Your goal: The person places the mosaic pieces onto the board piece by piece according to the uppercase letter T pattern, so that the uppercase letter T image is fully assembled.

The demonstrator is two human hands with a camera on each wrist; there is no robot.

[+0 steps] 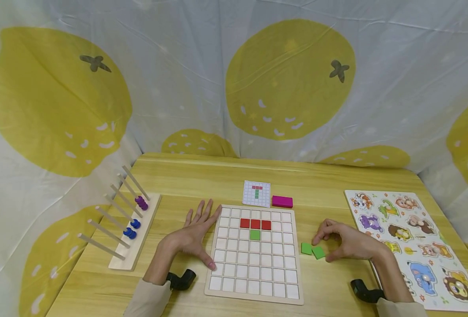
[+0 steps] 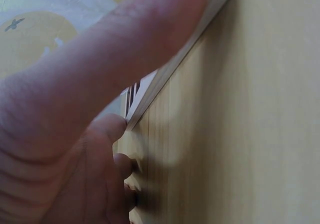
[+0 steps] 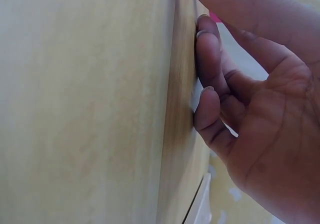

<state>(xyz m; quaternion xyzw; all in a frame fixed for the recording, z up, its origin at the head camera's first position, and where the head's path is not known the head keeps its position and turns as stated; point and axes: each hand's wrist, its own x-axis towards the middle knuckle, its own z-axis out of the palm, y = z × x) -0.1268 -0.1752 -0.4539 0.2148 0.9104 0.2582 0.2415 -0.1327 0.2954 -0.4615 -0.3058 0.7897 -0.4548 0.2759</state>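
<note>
A wooden grid board point(image 1: 254, 298) lies in the middle of the table, bearing a row of three red tiles point(image 1: 255, 224) with one green tile point(image 1: 254, 234) beneath. My left hand point(image 1: 192, 233) spreads along the board's left side, thumb on its edge and forefinger near the top left corner. To the right of the board lie two loose green squares, one flat point(image 1: 306, 248) and one turned askew point(image 1: 319, 252). Over the askew square is my right hand point(image 1: 346, 240), forefinger and thumb apart at its sides, other fingers loosely bent. The right wrist view hides the squares.
Behind the board lie a pattern card point(image 1: 256, 193) and a magenta block point(image 1: 282, 201). At left stands a wooden peg rack point(image 1: 139, 237) with purple and blue beads. An animal puzzle board point(image 1: 416, 246) lies at right, close by the right forearm.
</note>
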